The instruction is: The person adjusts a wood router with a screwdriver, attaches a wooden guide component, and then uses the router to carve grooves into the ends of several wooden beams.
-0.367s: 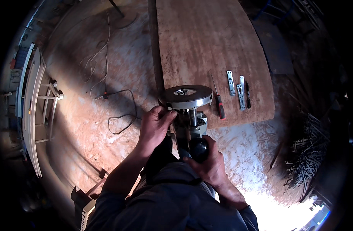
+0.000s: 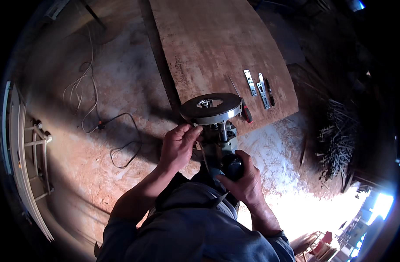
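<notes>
Dusty floor (image 2: 121,81), brown board (image 2: 217,48) beyond: one router-like tool (image 2: 223,132), before the torso (image 2: 200,231), long axis running forward from black rounded handle (image 2: 233,167), gripped by the right hand (image 2: 247,179), to disc-shaped base (image 2: 192,108), nearer the left hand (image 2: 180,143), curled just beneath it, hold unclear.

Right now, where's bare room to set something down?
The board is bare at its far stretch, beyond the screwdriver and metal plates; so is floor between the cable and the board's left edge. Crowded: the board's near right part, with plates, screwdriver and a slim black item, and where left hand and right hand meet the power tool.
</notes>
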### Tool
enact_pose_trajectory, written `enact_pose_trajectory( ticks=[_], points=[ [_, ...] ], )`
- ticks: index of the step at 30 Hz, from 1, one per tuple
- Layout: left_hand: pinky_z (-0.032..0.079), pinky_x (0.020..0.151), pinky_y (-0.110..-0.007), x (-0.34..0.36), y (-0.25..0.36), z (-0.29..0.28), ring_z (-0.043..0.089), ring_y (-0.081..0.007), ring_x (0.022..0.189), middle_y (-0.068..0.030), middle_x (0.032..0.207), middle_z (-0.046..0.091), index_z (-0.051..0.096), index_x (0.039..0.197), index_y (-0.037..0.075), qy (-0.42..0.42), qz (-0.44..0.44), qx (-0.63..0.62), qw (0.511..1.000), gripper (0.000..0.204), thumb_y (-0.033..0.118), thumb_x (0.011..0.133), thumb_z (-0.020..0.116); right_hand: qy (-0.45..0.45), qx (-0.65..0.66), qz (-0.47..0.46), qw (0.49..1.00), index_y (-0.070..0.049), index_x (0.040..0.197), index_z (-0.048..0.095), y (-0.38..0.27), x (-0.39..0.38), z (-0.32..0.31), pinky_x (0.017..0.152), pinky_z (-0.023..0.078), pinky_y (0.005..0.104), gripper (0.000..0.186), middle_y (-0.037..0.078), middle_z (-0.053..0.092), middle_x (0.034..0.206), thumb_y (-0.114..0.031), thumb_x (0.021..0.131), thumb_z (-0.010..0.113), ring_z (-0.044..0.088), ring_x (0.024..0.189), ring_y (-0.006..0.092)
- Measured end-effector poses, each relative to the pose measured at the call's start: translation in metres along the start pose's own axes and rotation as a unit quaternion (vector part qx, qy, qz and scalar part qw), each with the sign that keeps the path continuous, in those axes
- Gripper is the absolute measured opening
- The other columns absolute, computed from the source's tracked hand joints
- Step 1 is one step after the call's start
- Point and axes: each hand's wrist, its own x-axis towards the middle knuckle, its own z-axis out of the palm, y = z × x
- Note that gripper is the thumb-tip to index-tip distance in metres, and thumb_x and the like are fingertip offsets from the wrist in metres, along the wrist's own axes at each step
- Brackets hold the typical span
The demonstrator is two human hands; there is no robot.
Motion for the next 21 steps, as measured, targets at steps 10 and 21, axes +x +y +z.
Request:
enact_pose_trajectory(
  ticks=[10,21],
  points=[
    [0.044,0.059,-0.025,0.024,0.005,-0.04,0.054,-0.0054,0.066,0.001,0.069,0.06,0.064,0.087,0.001,-0.125,-0.025,0.061,0.99,0.023,0.021,0.098,0.058,0.11,-0.057,0.075,0.989,-0.004,0.125,0.051,-0.042,-0.008,0.049,0.08,0.056,0.0377,0.072,0.018,0.07,0.099,-0.02,0.064,0.088,0.07,0.093,0.0285],
    [0.046,0.067,-0.025,0.039,0.013,-0.05,0.054,-0.0061,0.073,0.0031,0.077,0.058,0.062,0.094,0.0,-0.108,-0.02,0.071,0.991,0.021,0.021,0.099,0.057,0.121,-0.044,0.05,0.99,-0.003,0.119,0.056,-0.036,0.001,0.041,0.072,0.058,0.0395,0.066,0.019,0.069,0.094,-0.028,0.067,0.087,0.071,0.085,0.0339]
  ],
)
